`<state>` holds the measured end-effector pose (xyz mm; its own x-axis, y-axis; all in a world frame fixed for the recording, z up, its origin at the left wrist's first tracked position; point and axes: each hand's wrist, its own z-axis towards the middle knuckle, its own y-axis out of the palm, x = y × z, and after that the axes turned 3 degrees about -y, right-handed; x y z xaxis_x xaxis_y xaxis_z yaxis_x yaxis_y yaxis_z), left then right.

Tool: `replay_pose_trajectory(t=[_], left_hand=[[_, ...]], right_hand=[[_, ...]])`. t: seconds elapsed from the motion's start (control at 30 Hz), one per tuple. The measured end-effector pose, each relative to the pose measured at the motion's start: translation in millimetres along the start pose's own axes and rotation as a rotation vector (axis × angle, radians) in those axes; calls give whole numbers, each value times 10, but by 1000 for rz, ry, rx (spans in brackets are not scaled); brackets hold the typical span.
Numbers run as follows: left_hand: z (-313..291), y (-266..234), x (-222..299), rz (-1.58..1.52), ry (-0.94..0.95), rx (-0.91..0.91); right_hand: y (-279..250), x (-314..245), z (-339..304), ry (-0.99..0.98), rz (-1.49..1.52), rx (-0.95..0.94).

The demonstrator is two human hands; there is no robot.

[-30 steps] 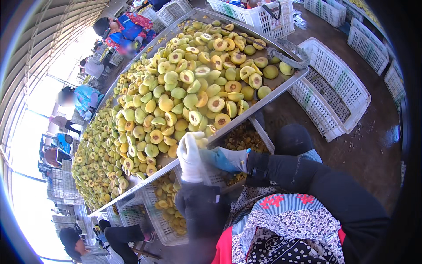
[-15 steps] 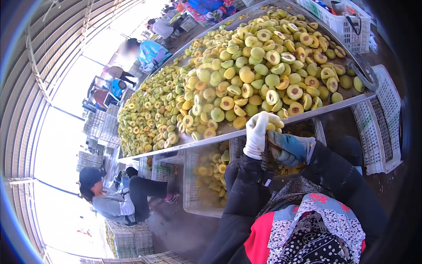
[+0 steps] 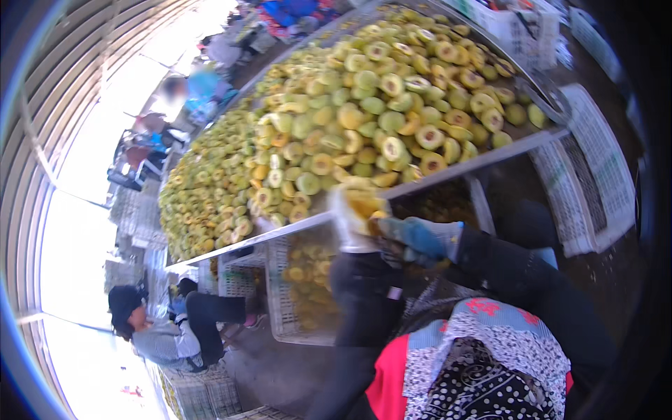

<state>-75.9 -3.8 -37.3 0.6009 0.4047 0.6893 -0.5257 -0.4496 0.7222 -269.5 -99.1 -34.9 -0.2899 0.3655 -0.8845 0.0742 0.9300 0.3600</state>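
My left hand (image 3: 350,222), in a white glove, is closed around yellow peach pieces (image 3: 367,203) just below the table's near edge; motion blurs it. Close beside it on the right is my right hand (image 3: 422,240), in a blue-grey glove with a white cuff. Its fingers are curled at the fruit's edge, and whatever they grip is hidden. Beyond both hands, a metal-rimmed table (image 3: 448,168) bears a large heap of yellow-green peach halves (image 3: 392,119), many showing brown pit hollows.
Below the table's edge stands a white crate (image 3: 285,329) holding yellow fruit pieces. More white crates (image 3: 588,175) lie on the right, and another (image 3: 525,35) stands at the far right. A seated co-worker (image 3: 168,329) is at the left. Other people work beyond the table.
The view has shifted, so the table and heap sit further left and higher. My left hand has turned, and its yellow fruit now shows more plainly. Both hands remain close together.
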Motion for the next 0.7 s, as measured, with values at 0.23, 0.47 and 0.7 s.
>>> replay_pose_trajectory(t=[0.23, 0.47, 0.7], left_hand=[[-319, -442, 1130, 874, 597, 961], [493, -124, 608, 1671, 112, 494], [950, 111, -109, 2007, 164, 695]], right_hand=[[-157, -165, 26, 268, 539, -23], [38, 23, 321, -120, -74, 247], [-72, 48, 202, -262, -29, 404]])
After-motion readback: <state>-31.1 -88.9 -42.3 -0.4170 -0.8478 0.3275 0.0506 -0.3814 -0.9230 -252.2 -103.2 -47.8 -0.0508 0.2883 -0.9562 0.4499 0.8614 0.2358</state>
